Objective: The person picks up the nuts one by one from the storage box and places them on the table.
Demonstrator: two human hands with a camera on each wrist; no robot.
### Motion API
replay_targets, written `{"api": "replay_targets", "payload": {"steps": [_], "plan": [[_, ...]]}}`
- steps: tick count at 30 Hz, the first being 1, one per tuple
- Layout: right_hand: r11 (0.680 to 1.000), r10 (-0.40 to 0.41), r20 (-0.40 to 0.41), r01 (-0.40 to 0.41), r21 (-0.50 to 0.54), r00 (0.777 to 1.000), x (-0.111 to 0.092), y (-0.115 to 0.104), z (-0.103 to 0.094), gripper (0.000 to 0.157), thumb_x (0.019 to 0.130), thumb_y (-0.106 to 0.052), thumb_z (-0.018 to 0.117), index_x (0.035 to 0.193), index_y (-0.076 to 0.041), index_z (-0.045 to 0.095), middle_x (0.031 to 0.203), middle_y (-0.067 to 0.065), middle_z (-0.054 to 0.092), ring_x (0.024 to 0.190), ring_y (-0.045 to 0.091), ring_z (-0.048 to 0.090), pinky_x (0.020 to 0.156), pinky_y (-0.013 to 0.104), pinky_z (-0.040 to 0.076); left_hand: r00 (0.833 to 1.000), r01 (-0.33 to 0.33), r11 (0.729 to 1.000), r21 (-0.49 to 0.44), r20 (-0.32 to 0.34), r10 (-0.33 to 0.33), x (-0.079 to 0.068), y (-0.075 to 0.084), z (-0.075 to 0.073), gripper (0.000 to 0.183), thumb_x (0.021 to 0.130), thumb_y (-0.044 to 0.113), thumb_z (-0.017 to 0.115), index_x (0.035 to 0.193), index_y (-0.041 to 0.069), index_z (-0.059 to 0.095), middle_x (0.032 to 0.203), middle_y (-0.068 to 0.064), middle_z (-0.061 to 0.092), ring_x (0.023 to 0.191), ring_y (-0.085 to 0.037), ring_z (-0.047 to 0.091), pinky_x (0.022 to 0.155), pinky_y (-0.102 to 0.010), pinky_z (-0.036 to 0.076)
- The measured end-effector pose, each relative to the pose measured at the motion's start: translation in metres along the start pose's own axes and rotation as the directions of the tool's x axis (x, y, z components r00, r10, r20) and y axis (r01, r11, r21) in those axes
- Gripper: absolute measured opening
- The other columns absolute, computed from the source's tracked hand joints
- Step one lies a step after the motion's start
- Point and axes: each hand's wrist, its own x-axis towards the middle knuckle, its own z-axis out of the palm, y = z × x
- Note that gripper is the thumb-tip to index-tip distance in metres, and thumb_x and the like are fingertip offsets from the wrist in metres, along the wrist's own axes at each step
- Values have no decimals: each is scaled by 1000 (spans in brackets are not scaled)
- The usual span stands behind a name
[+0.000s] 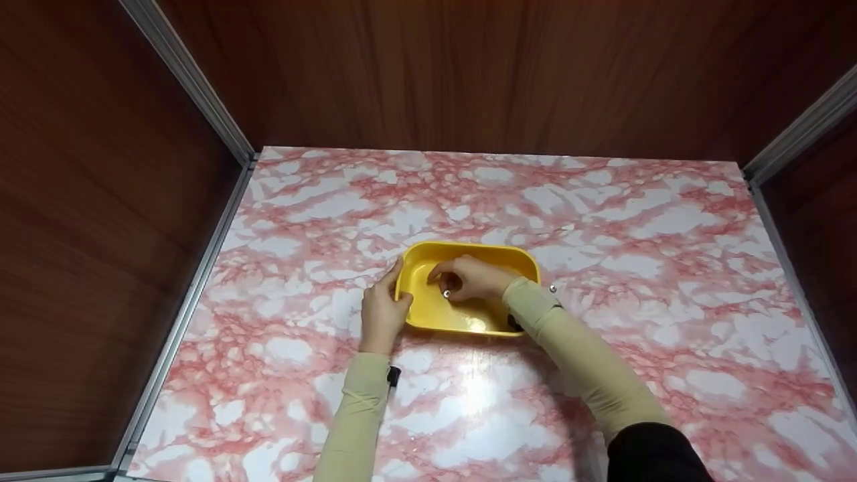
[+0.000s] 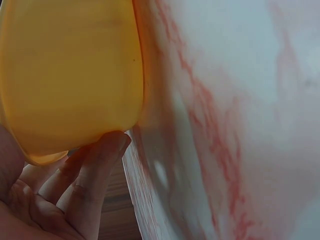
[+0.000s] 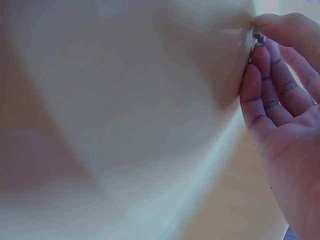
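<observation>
A yellow plastic tub sits upright on the table. My left hand holds its left end, thumb over the rim and fingers along the outside wall; in the left wrist view the fingertips press near the tub's lower edge. My right hand reaches down inside the tub, fingers curled near its floor. Between its thumb and fingertips it pinches a small shiny metal piece, too small to show its exact kind. That same silvery piece shows beside the thumb in the head view.
Another small shiny piece lies on the table just right of the tub, close to the right sleeve. The red-and-white marbled tabletop is bounded by dark wood panels with metal edge strips at the back and sides.
</observation>
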Motion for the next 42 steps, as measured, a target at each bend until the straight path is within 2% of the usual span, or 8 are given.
{"api": "replay_targets", "payload": {"steps": [4,9,19,31,38,42], "plan": [[1000,12,2,-12,-5,1000,-1,0,0,38,71,1,66,108,-2,59,82,7,62,70,13,53,62,25,44,1000,-2,1000,-6,7,3,0,0,1,64,67,3,65,127,21,51,115,-4,58,51,-17,39,47,-27,36],[1000,13,4,-13,-18,1000,-2,-1,-1,38,70,0,66,108,-2,59,81,7,62,70,14,53,61,25,44,1000,1,1000,-16,10,-1,0,0,1,64,67,2,65,127,21,50,116,-4,57,50,-17,40,47,-26,37],[998,43,14,-43,42,999,-4,-2,-5,42,70,1,66,111,-3,58,83,6,62,72,15,54,64,26,44,1000,-2,1000,5,13,2,0,1,2,66,66,3,66,128,22,50,113,-8,59,46,-15,36,43,-26,36],[996,50,24,-51,73,998,-5,-10,-8,49,69,-1,68,116,-3,55,84,4,62,72,14,54,64,27,45,1000,-9,1000,16,3,9,0,-1,1,65,66,4,66,127,23,51,111,-6,60,52,-18,40,47,-27,36],[995,27,26,-29,100,999,-6,-19,-12,52,68,-1,69,117,-3,53,84,5,63,73,14,55,66,28,46,1000,11,1000,8,8,-11,0,-2,1,66,68,4,65,128,25,49,107,-9,62,43,-11,26,40,-26,31],[996,19,13,-20,82,1000,-8,-22,-15,52,69,-2,69,118,-3,53,84,4,62,74,13,55,68,27,46,1000,10,1000,-1,12,-10,0,-1,1,66,68,5,65,128,25,48,102,-8,63,42,-9,25,38,-26,31]]}}
